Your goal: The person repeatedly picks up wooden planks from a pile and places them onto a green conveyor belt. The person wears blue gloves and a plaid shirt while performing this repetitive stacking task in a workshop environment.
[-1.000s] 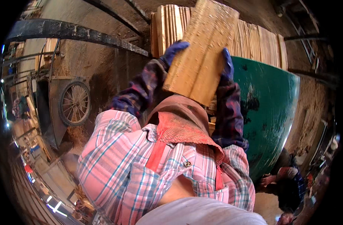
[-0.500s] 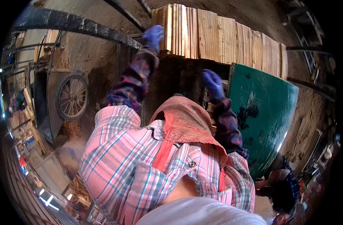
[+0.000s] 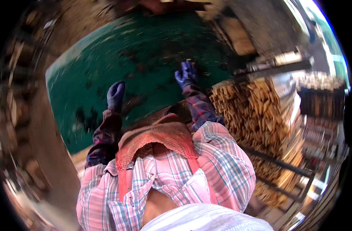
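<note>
Both of my hands wear purple-blue gloves. My left hand (image 3: 116, 95) hovers over the left part of a green tabletop (image 3: 103, 67), fingers together and a gap beside the thumb, with nothing visible in it. Farther right and a little forward, my right hand (image 3: 186, 74) is open with its fingers spread, above or on the same top; contact cannot be made out. The green surface is worn, with dark patches and small pale scraps.
Right of me rises a big stack of wooden slats (image 3: 253, 115), with a dark metal frame (image 3: 280, 161) in front of it. A blurred metal bar (image 3: 274, 69) lies near the tabletop's right end. A brown wooden piece (image 3: 239, 36) is beyond it.
My view has swung round, so the row of upright boards has left the picture and the green tabletop now lies before me. My left hand is away from those boards; my right hand's fingers have spread.
</note>
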A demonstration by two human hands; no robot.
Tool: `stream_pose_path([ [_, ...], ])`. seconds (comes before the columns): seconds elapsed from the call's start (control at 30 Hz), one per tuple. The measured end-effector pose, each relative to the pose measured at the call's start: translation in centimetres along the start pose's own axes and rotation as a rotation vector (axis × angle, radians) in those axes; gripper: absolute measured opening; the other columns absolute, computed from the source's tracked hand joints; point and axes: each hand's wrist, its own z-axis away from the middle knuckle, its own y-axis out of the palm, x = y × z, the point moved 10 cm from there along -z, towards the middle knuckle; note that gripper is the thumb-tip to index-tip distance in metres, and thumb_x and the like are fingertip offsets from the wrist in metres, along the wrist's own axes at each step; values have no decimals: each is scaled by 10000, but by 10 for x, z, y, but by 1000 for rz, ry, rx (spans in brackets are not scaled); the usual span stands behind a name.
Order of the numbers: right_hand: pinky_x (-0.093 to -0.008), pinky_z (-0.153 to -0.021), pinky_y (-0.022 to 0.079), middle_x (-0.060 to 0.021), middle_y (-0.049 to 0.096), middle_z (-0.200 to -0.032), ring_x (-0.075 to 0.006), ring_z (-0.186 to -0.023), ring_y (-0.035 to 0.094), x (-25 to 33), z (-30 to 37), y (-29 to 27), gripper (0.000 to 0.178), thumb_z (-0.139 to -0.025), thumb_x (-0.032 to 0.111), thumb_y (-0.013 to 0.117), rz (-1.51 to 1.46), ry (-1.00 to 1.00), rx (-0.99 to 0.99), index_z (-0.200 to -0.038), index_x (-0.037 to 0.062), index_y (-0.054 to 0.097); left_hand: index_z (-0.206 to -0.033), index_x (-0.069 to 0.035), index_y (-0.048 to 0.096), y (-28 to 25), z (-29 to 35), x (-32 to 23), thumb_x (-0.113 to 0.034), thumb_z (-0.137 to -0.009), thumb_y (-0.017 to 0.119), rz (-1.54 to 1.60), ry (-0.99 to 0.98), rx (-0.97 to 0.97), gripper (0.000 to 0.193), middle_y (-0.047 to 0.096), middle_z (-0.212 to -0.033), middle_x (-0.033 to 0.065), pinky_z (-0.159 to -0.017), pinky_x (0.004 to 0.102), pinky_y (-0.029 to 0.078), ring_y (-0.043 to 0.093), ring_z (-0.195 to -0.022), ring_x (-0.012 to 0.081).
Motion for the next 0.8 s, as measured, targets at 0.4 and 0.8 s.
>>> stream_pose_path([
  [0.4,-623,-963,241,-95,221,-1444,-375,-1289,258,-369,-73,16,939,-680,638,642,-1727,1432,-154,-1421,263,203,-1194,-22,521,267,-81,14,-303,-806,632,-710,24,303,492,577,-1161,148,-921,311,414,540,-1102,239],
  [0.8,-514,-738,475,-106,490,-1231,-311,-1022,543,-306,-95,19,735,-769,562,609,-1649,1174,-223,-1317,139,361,-1130,-22,560,278,-73,3,-237,-813,637,-484,-188,350,391,618,-1014,74,-789,285,457,576,-903,146],
])
